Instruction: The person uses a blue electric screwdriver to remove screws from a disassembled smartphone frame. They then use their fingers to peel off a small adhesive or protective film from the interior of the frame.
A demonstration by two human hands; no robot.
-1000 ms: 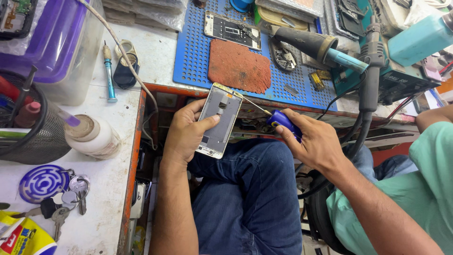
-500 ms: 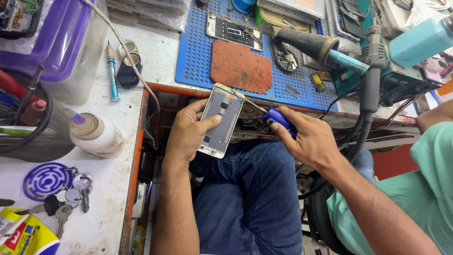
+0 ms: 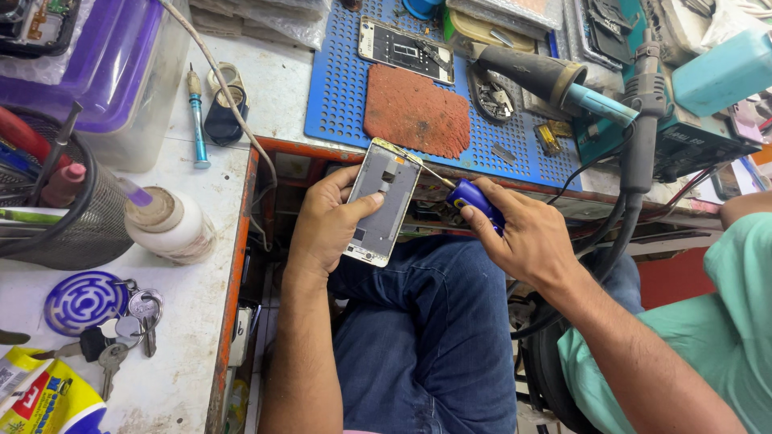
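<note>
Two hands work over my lap, just below the blue mat [image 3: 338, 88] on the tabletop [image 3: 169, 321]. Largest thing in hand is the phone frame [image 3: 382, 201]: my left hand [image 3: 326, 221] wraps it from the side, fingers closed on its edge, thumb across the bare inner face. It looks already stripped, with no board or screen showing. My right hand [image 3: 531, 241] pinches a blue-handled screwdriver [image 3: 470, 199], its thin tip at the frame's top right corner, so I judge work at that corner is unfinished. Another opened phone [image 3: 406, 50] lies on the mat above.
</note>
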